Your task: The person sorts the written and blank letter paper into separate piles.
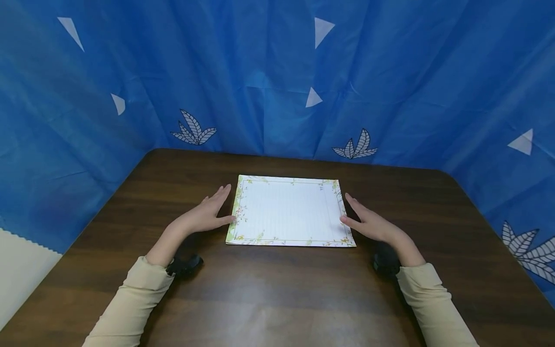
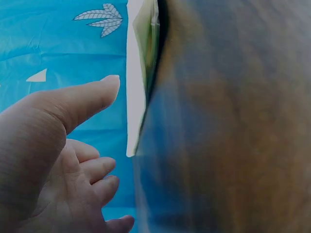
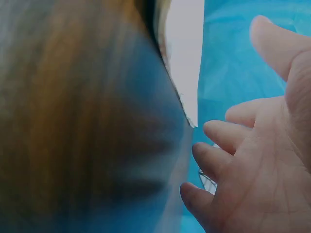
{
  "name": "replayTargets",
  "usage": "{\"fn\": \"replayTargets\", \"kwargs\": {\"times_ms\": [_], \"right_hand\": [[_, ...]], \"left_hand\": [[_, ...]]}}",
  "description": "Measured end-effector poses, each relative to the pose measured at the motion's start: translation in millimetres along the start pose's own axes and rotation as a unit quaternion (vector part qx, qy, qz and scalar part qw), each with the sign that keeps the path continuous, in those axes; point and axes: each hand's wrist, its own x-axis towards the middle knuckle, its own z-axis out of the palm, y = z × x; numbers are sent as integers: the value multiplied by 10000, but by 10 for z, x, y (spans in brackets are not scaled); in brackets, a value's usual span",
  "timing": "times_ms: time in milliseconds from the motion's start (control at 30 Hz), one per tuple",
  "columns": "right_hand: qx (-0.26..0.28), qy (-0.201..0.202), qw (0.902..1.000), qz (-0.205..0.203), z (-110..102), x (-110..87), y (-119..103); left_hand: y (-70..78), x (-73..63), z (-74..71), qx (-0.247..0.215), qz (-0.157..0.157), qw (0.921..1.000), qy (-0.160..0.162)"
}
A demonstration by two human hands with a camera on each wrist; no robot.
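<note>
A stack of lined writing paper (image 1: 288, 212) with a floral border lies flat on the brown wooden table, its long side running left to right. My left hand (image 1: 207, 212) is at the stack's left edge, fingers extended and thumb pointing at the border. On the opposite side my right hand (image 1: 370, 221) mirrors it, thumb tip right by the right edge. Seen edge-on in the left wrist view, the paper (image 2: 136, 82) shows a few layers slightly parted. The right wrist view has the paper's corner (image 3: 187, 73) beyond the spread fingers. Neither hand holds anything.
The dark wooden table (image 1: 260, 299) extends around the paper on every side. Behind it hangs a blue curtain (image 1: 269, 62) with white triangles and leaf prints. Black wrist devices (image 1: 186, 266) sit under both wrists. A pale surface (image 1: 21, 274) shows at the far left.
</note>
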Motion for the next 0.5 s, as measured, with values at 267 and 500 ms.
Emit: {"fn": "replayTargets", "kwargs": {"times_ms": [267, 500], "right_hand": [[-187, -194, 9993, -247, 64, -4, 72], [-506, -247, 9980, -299, 98, 10, 96]], "left_hand": [[-87, -9, 54, -94, -57, 9993, -348], [-112, 19, 77, -212, 101, 9989, -407]]}}
